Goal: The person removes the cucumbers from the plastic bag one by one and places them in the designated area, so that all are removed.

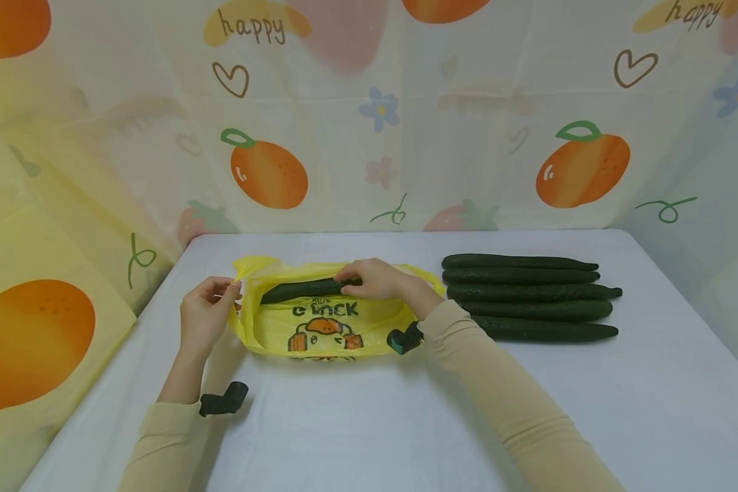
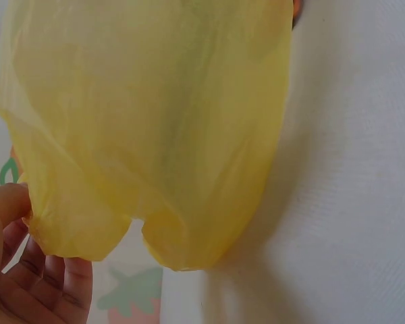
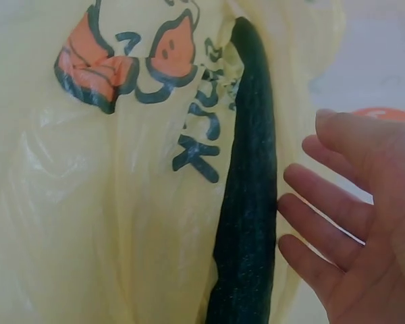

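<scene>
A yellow plastic bag (image 1: 326,328) with a printed cartoon lies on the white table, its mouth spread. At its left end, my left hand (image 1: 206,311) pinches the bag by a handle; the left wrist view shows the fingers (image 2: 13,199) at the gathered plastic. One dark green cucumber (image 1: 301,290) lies lengthwise at the bag's mouth. Over the cucumber's right end is my right hand (image 1: 375,279). In the right wrist view its fingers (image 3: 314,260) are loosely spread right beside the cucumber (image 3: 250,175), with the thumb away from it.
Several more cucumbers (image 1: 531,294) lie side by side in a stack of rows on the table's right, just beyond my right forearm. A patterned cloth (image 1: 406,137) with oranges hangs behind the table (image 1: 369,424). Both wrists carry small black camera mounts (image 1: 224,400).
</scene>
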### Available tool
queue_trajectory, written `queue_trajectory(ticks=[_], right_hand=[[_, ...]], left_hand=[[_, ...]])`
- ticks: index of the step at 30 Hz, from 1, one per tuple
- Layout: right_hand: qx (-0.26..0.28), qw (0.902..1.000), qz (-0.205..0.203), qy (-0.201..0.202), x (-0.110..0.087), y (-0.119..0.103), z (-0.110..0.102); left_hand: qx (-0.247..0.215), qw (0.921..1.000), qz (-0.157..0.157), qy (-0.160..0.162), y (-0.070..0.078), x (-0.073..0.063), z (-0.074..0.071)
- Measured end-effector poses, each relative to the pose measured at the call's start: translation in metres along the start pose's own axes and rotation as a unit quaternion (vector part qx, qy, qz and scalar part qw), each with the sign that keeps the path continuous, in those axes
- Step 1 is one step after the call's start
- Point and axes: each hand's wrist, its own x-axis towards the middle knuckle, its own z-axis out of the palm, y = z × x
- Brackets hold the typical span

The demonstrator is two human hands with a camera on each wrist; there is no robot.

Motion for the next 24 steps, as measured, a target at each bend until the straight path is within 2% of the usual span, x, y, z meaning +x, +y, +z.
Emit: queue_trajectory(ticks=[5, 16, 24], right_hand=[[-0.012, 0.9999, 0.003, 0.001, 0.001, 0.005, 0.003], [0.006, 0.9991, 0.041, 0.009, 0.01, 0.013, 0.01], [-0.011, 0.9969, 0.063, 0.045, 0.019, 0.02, 0.022]], left_hand=[[-0.002, 1.0, -0.002, -0.001, -0.001, 0.0, 0.0], [-0.008, 0.9999, -0.007, -0.001, -0.003, -0.002, -0.001], [-0.024, 0.9997, -0.01, 0.001, -0.004, -0.002, 0.001]])
